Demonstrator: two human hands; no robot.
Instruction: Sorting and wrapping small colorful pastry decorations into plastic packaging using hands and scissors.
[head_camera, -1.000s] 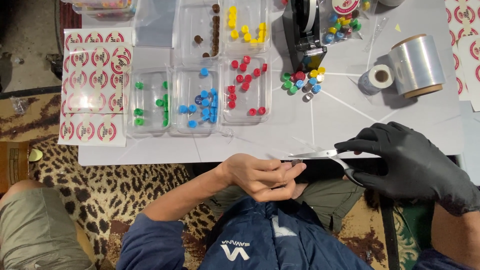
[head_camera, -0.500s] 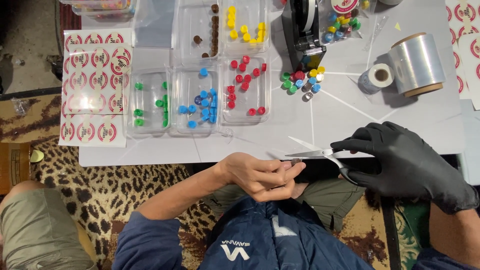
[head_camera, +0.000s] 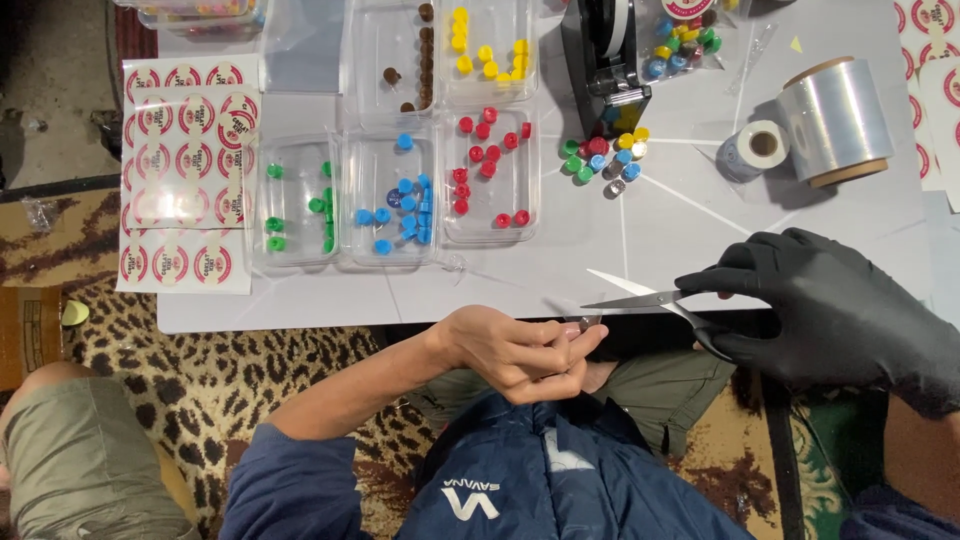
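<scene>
Steel scissors (head_camera: 640, 297) gape open in gloved right hand (head_camera: 835, 305).

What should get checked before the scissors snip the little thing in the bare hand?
1. Scissors blades open: ok.
2. Right hand, in a black glove, grips the scissor handles: ok.
3. Left hand pinches the small clear piece at its fingertips: ok.
4. Blade tips near the piece: ok, just beside it.
5. Fingers out of the blades' path: cannot tell, they sit very close.
6. Piece lined up between the blades: not ok, it lies below them.
</scene>
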